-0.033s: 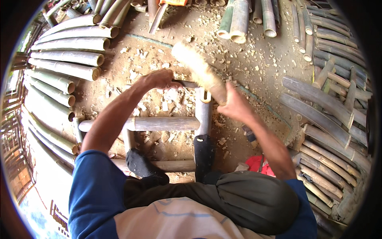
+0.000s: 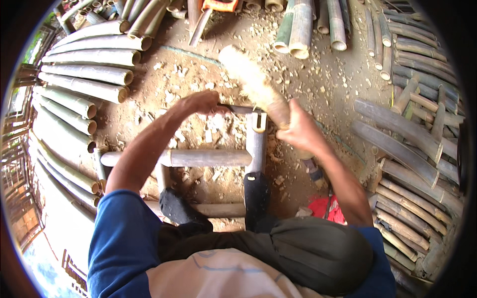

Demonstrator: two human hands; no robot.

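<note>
Thick pale club with a frayed, fibrous surface (image 2: 251, 74): is sitting slightly farther right relative to the post than a moment ago, while the whole view is also shifting a little.
Upright grey bamboo post (image 2: 256, 144): is standing between the two hands, now showing more of its slotted top; the work seems to be staying at this end.
Right hand (image 2: 300, 128): is gripping the club's narrower brown end, fingers wrapping around it, to the right of the post.
Left hand (image 2: 204, 102): is keeping its fingers bunched around a slim, dark, flat metal blade (image 2: 237, 108), whose far end is reaching the post's top; whether blade and club are touching, I cannot tell.
Edges: the slot's rim is lying just beside the blade's end; the round grey bamboo crosspiece (image 2: 208, 158) is running left from the post, and a black-covered foot (image 2: 256, 198) is resting near its base.
Room: chip-strewn brown ground (image 2: 343, 84) is spreading beyond the club, leaving swinging space before the stacked pale-green bamboo poles (image 2: 92, 74) at left and the curved grey bamboo pieces (image 2: 397, 121) at right.
</note>
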